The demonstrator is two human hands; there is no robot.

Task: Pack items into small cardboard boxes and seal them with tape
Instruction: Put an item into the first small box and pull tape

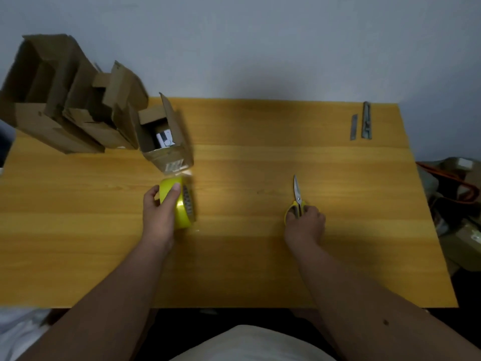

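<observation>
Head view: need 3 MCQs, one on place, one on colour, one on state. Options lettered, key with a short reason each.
1. Where do the scissors lie relative to the tape roll?
A. To its right on the table
B. Inside a box
C. On top of it

2. What colour is the tape roll?
A. Blue
B. Yellow
C. Red

3. What is the state of the small box just beyond the tape roll?
A. Flaps taped shut
B. Flattened
C. Flaps open, a white item inside

Key:
1 A: the scissors rest on the table under the right hand, well to the right of the roll.
2 B: the roll that the left hand grips is bright yellow.
3 C: its flaps stand up and a white item shows within.
</observation>
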